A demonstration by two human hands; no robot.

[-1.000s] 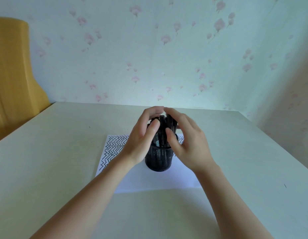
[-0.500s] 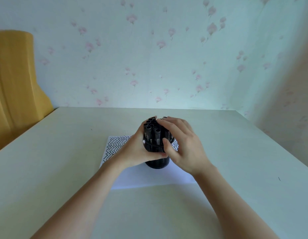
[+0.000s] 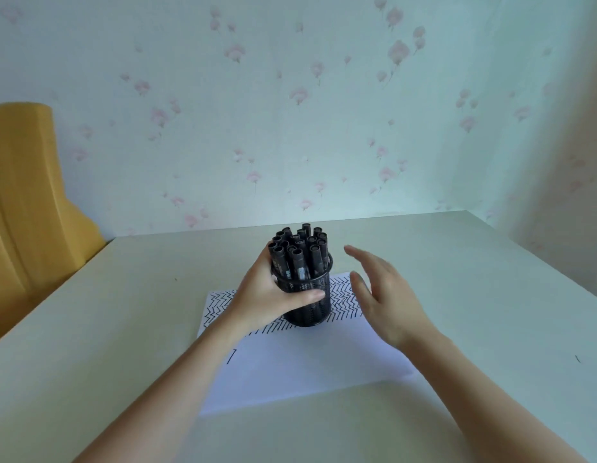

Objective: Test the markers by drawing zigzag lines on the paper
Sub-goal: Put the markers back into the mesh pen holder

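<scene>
Fingers of my left hand wrap round the black mesh cup, and they hold it tight. My right hand is spread open beside the cup and holds nothing. The markers stand packed in the cup, caps up. The cup sits on the paper, on top of the zigzag lines at the far end.

I think the cup could tip if I pull one marker out fast, because they are squeezed so close. Then they would all roll away. The paper could slide too, since nothing pins its near end.

The counter is pale and smooth. Behind it is a wall with small pink flowers, and a yellow thing stands at the left.
</scene>
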